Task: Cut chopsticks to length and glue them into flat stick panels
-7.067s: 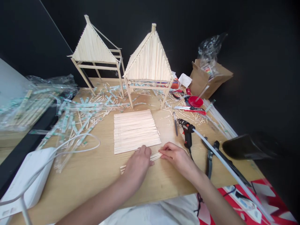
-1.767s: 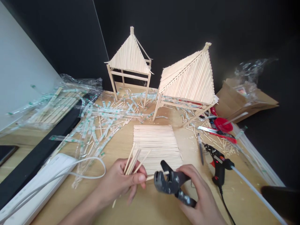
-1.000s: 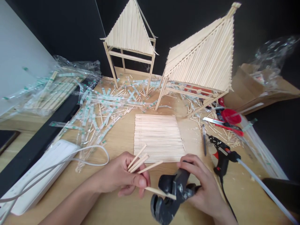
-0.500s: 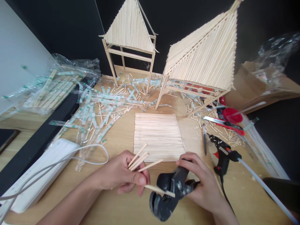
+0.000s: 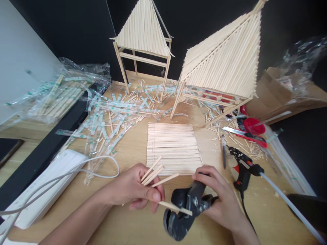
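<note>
Left hand (image 5: 146, 192) by the near left corner of the stick panel (image 5: 173, 146), fingers clamped on thin wooden sticks (image 5: 154, 175), one lying across the open jaws of the black hand cutter (image 5: 195, 198); sticks likely light, stiff, snappable, best pinched just back from the cutter. Right hand (image 5: 218, 194), by the panel's near right corner, fingers wrapped round the cutter's handles, probably its best hold: heavier, rigid.
</note>
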`<state>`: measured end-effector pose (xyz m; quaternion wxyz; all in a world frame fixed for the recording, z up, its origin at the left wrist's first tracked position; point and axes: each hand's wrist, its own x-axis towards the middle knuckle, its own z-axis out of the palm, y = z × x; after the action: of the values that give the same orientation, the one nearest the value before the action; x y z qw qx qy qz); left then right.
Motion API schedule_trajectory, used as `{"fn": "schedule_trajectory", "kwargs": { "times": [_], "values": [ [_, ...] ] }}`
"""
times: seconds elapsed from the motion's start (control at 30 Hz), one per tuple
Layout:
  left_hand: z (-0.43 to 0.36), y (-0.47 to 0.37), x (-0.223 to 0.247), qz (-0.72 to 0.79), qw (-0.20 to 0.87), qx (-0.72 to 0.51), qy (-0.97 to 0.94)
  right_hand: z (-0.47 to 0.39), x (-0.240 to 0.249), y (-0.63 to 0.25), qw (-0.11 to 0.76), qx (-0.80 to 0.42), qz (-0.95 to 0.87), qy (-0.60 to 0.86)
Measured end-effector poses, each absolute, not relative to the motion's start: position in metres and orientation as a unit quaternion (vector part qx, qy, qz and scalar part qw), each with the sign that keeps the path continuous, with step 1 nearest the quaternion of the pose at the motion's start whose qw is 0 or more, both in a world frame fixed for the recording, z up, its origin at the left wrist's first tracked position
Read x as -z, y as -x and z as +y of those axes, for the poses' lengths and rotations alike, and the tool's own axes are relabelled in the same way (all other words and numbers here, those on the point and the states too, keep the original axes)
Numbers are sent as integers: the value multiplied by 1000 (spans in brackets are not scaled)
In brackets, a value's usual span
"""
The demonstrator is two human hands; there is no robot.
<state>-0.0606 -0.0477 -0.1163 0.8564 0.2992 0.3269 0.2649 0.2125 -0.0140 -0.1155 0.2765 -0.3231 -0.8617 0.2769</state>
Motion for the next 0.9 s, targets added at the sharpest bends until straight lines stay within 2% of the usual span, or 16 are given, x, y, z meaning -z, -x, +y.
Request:
{"fn": "schedule_trajectory", "kwargs": {
  "times": [0.63,0.9],
  "values": [
    [-49,53,120,326,865,-253,-285,-13,116,-212,286,-255,-866,322],
    [-58,29,124,301,889,-276,-208,-39,126,-235,212,-150,-892,370]
  ]
}}
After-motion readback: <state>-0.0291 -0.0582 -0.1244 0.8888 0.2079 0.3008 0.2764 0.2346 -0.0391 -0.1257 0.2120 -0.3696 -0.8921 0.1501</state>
